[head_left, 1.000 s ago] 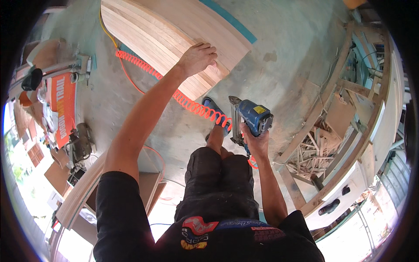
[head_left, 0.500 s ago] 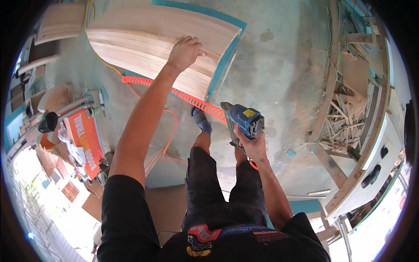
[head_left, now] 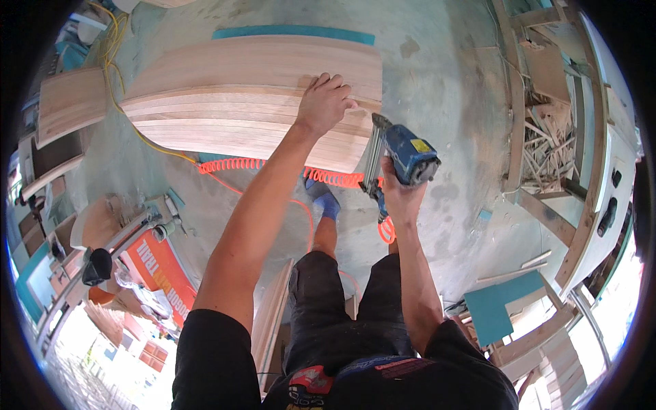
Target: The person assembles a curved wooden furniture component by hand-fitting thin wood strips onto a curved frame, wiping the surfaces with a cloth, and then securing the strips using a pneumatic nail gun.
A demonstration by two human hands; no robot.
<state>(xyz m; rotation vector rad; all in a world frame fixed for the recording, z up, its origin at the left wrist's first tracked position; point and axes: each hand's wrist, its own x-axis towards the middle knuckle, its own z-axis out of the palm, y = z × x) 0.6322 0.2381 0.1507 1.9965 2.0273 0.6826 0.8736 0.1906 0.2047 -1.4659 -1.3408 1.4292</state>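
A long pale wooden piece (head_left: 225, 113), made up of narrow slats on its near side and a broad panel on its far side, lies in front of me. My left hand (head_left: 324, 106) grips it near its right end, with bent fingers over the ridge between slats and panel. In my right hand (head_left: 404, 198) is a blue nail gun (head_left: 412, 156), held by its handle. The tool's nose points up and left, close to the right end of the wood; whether they touch I cannot tell. An orange coiled air hose (head_left: 335, 178) runs left from the gun, passing below the wood.
Blue-green sheet (head_left: 294, 32) shows along the wood's far edge. A yellow hose (head_left: 147, 140) curves around its left end. Scrap sticks (head_left: 543, 147) lie within a wooden frame at right. An orange printed board (head_left: 156, 273) stands at lower left, and a teal panel (head_left: 488, 314) at lower right.
The nail gun has moved up and right, nearer the wood's right end. My left hand is further right, still on the wood. The wood now appears more level in the view.
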